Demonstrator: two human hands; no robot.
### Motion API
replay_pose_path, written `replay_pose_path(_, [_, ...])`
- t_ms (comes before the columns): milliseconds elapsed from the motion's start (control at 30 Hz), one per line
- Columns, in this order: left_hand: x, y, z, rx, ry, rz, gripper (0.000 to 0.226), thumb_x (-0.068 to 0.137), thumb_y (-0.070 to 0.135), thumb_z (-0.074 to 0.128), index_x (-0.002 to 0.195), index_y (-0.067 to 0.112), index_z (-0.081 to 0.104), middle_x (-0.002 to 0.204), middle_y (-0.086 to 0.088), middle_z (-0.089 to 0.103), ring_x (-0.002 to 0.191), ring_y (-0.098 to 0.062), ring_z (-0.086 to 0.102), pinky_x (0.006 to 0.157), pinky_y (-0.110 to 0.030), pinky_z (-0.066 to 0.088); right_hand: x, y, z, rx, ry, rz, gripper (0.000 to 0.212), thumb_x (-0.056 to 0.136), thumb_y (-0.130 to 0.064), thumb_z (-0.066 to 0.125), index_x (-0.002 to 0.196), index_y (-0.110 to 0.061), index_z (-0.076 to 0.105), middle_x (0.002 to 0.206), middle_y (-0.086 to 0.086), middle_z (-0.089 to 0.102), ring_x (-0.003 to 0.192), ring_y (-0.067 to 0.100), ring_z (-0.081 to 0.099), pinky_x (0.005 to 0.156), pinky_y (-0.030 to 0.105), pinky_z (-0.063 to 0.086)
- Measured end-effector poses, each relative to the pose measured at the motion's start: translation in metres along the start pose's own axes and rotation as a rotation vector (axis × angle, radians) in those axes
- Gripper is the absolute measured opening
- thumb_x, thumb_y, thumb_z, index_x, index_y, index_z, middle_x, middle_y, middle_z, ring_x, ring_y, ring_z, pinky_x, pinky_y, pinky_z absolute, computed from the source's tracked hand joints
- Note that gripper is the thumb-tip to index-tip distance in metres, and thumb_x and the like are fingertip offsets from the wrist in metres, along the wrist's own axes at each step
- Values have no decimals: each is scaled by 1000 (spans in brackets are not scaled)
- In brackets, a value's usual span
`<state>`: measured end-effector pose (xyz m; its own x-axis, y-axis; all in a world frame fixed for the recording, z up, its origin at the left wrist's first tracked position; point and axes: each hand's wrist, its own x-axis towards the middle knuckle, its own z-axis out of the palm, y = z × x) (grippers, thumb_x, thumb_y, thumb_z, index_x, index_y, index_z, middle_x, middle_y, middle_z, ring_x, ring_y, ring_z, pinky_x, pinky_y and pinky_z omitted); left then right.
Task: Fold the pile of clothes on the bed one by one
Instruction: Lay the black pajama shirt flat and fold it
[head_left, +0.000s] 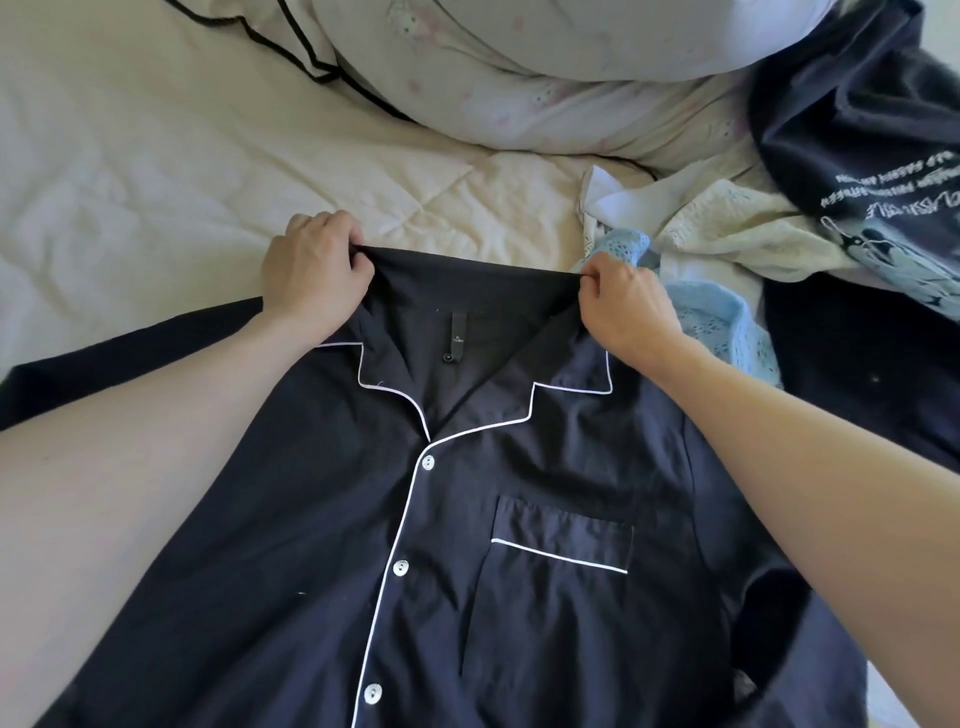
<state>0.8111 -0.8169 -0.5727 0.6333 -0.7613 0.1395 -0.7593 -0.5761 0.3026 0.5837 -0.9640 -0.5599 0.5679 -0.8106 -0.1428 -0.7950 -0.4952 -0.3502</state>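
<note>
navy cotton with white piping: the pyjama shirt lies front-up on the cream quilt, buttoned, 3 white buttons showing, chest pocket on your right. your left hand pinches the back of the collar at its left end, fingers curled round the cloth; your right hand pinches the right end the same way. the unfolded pile sits just beside your right hand: cream and light-blue knits, with a dark printed t-shirt on top.
</note>
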Motion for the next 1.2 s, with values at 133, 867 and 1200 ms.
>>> replay_pose_path(133, [-3, 1, -1, -34, 40, -27, 17, 86, 12, 51, 100, 6, 59, 100, -12, 64, 104, -34, 49, 78, -39, 36, 0, -6, 4, 99, 38, 43, 26, 99, -15, 31, 114, -1, 47, 105, 24, 60, 97, 41, 53, 70, 34, 30])
replay_pose_path(867, [-10, -9, -8, -85, 75, -51, 19, 92, 11, 47, 108, 5, 54, 109, -16, 57, 104, -35, 47, 79, -43, 38, -1, 5, 0, 63, 44, 27, 32, 94, -16, 39, 63, -6, 38, 69, 10, 44, 72, 29, 40, 63, 32, 26])
replay_pose_path(1200, [-19, 4, 3, -458, -126, -293, 40, 91, 20, 55, 127, 11, 42, 116, -10, 55, 99, -20, 52, 80, -28, 38, -31, -25, 31, 416, 158, 128, 30, 98, -27, 42, 121, -11, 53, 105, 2, 63, 104, 25, 57, 79, 27, 36])
